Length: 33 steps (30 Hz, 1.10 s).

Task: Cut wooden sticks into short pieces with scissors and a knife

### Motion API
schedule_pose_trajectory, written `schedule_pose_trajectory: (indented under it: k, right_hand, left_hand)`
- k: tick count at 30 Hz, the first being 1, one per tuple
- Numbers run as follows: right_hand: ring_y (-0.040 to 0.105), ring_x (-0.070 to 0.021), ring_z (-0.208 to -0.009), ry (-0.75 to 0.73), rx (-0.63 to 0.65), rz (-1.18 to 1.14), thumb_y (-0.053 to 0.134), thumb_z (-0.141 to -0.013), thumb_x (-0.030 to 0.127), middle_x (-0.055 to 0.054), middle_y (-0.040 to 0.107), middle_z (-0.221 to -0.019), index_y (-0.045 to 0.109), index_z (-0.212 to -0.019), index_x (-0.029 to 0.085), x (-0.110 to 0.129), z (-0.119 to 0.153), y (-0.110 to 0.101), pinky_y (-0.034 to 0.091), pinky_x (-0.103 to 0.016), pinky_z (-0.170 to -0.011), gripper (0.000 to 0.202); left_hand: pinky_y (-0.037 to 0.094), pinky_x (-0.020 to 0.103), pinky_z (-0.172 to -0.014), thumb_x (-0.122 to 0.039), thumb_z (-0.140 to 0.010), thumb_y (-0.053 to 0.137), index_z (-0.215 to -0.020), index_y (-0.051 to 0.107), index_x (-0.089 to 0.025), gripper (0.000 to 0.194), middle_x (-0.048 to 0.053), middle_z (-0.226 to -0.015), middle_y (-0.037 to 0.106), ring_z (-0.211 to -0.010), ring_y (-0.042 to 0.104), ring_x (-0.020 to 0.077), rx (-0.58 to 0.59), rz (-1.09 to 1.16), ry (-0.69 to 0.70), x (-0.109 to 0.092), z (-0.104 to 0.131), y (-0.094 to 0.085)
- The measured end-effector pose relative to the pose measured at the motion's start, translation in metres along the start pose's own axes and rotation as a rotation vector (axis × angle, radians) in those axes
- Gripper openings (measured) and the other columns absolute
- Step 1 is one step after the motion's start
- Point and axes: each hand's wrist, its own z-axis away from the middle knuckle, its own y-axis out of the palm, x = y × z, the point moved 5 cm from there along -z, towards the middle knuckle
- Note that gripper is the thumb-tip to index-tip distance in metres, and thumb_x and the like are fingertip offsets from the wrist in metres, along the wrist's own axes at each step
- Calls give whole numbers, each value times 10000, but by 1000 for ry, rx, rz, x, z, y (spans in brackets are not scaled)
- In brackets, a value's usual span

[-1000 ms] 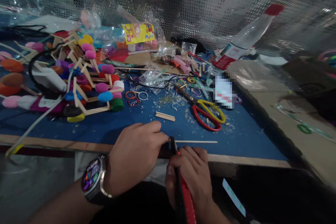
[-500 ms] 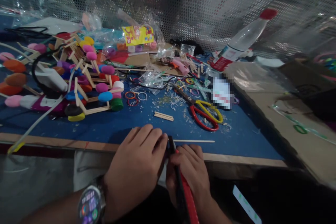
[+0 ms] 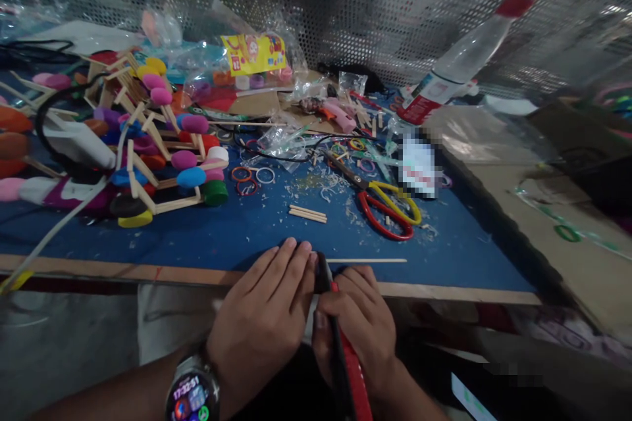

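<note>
My right hand [image 3: 358,322] is wrapped round a red and black tool [image 3: 351,358] at the table's front edge. The tool's dark tip lies against a thin wooden stick [image 3: 368,260] that sticks out to the right. Beside the tip, my left hand [image 3: 269,306] lies over the table edge with its fingers together and pressed down; whatever is under them is hidden. Several short cut sticks [image 3: 307,214] lie just beyond my hands. Scissors with red and yellow handles [image 3: 388,207] rest to the right of them, half open.
On the left stand wooden stick frames with coloured round pieces [image 3: 160,158] and a purple and white device [image 3: 74,194]. Farther back are a yellow-labelled bag [image 3: 254,52], a pink glue gun [image 3: 338,113] and a tilted bottle [image 3: 454,72]. Cardboard [image 3: 498,191] lies right, near a phone [image 3: 418,164].
The view has shifted slightly. My left fingers lie flatter and straighter beside the tool. My right hand keeps its grip, and the stick remains in nearly the same place.
</note>
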Motion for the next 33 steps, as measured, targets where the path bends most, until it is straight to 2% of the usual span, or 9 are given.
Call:
schedule_pose_trajectory:
  k: [10,14,22,28,33]
  right_hand:
    - [375,-153,-615,-36,-58,-92,471,-693,-15,15,389,-671,454,-714,203,3,11,-5,354,-348,-619,219]
    - [397,-146,-621,29,-66,-146,452,-706,-17,18,382,-687,455,-731,203,0,9,-9,385,-346,-638,221]
    - [364,-148,-560,152,-192,-121,442,-719,7,30,375,-632,418,-702,224,-6,-2,-9,320,-316,-579,218]
    - [379,-134,-566,116,14,-91,473,-699,-15,34,397,-624,457,-713,207,-9,-3,-7,347,-317,-595,223]
    - [359,-126,-553,109,-81,-74,450,-722,-8,38,395,-596,447,-682,205,-12,1,-4,332,-312,-582,217]
  left_hand:
    - [527,382,-975,-72,-1012,290,-1234,666,-33,438,142,-1298,680,-1187,661,268,-13,-11,2,0,-1,-3]
    - [499,382,-995,-68,-1016,303,-1241,664,-38,426,131,-1304,680,-1194,656,258,-22,22,-14,2,-1,-3]
    - [434,399,-1036,-59,-1020,328,-1262,647,-19,402,143,-1336,657,-1227,626,273,-8,109,-35,3,-2,0]
    - [422,412,-1050,-55,-1011,371,-1258,644,0,372,155,-1341,652,-1254,601,293,2,176,-55,4,-2,1]
    - [409,415,-1065,-65,-1017,369,-1249,650,2,371,157,-1341,652,-1264,590,293,18,196,-45,4,-3,2]
